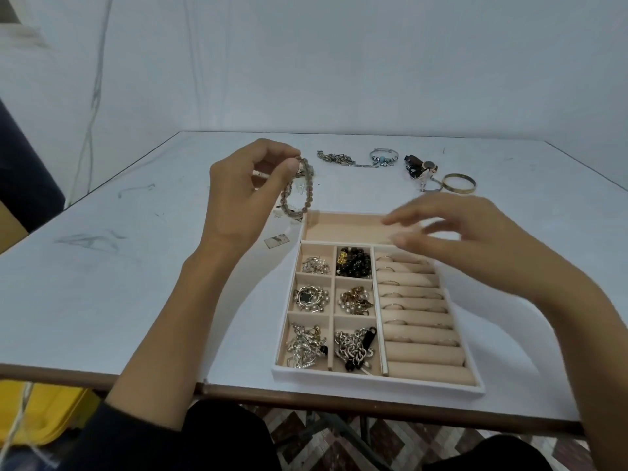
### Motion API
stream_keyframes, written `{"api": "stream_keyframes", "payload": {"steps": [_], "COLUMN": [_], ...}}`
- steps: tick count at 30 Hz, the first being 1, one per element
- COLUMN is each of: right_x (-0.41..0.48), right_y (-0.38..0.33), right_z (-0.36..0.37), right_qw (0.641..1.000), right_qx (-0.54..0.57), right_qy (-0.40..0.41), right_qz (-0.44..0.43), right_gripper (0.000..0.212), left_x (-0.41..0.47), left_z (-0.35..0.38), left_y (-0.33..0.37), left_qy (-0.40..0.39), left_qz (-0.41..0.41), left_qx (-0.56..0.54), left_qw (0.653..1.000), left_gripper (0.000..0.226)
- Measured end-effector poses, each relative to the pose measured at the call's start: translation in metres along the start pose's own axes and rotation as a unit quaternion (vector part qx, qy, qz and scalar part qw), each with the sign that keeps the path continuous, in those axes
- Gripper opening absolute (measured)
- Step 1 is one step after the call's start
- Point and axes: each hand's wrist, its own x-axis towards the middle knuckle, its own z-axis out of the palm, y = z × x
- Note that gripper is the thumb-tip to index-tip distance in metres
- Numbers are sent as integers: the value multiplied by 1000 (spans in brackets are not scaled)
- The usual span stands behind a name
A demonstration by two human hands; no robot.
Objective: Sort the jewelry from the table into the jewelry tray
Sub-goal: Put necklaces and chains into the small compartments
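The jewelry tray lies at the table's near edge, with six small compartments full of jewelry, ring rolls on the right and a long bare compartment at the far end. My left hand pinches a beaded bracelet by its top, and it hangs above the table just left of the tray's far corner. My right hand hovers, blurred, over the far end of the ring rolls with fingers spread and nothing in it. On the table beyond lie a chain, a blue-charm bangle, a dark piece and a gold bangle.
The white table carries small scraps near the tray's left corner. A yellow object sits below the table's near-left edge. A pale wall stands behind the table.
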Motion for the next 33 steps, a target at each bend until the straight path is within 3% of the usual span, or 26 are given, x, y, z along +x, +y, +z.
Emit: {"api": "stream_keyframes", "payload": {"steps": [5, 9, 14, 24, 29, 33], "right_x": [-58, -82, -84, -84, -83, -83], "right_y": [29, 34, 33, 32, 32, 32], "right_z": [14, 19, 19, 20, 19, 20], "right_qw": [992, 992, 991, 992, 992, 992], "right_qx": [-44, -4, 22, -2, -15, -25], "right_qy": [91, 89, 93, 78, 72, 69], "right_qz": [76, 94, 93, 99, 101, 104], "right_gripper": [32, 48, 38, 42, 50, 49], "left_x": [-3, -7, -8, -7, -7, -7], "left_z": [0, 0, -2, -5, -11, -14], "left_y": [10, 15, 10, 8, 7, 5], "left_qy": [-77, -135, -176, -273, -278, -274], "left_qz": [5, 30, 25, -49, -68, -66], "left_qx": [-55, -62, -38, -60, -62, -47], "left_qw": [996, 989, 983, 959, 956, 958], "left_gripper": [9, 8, 8, 19, 31, 19]}}
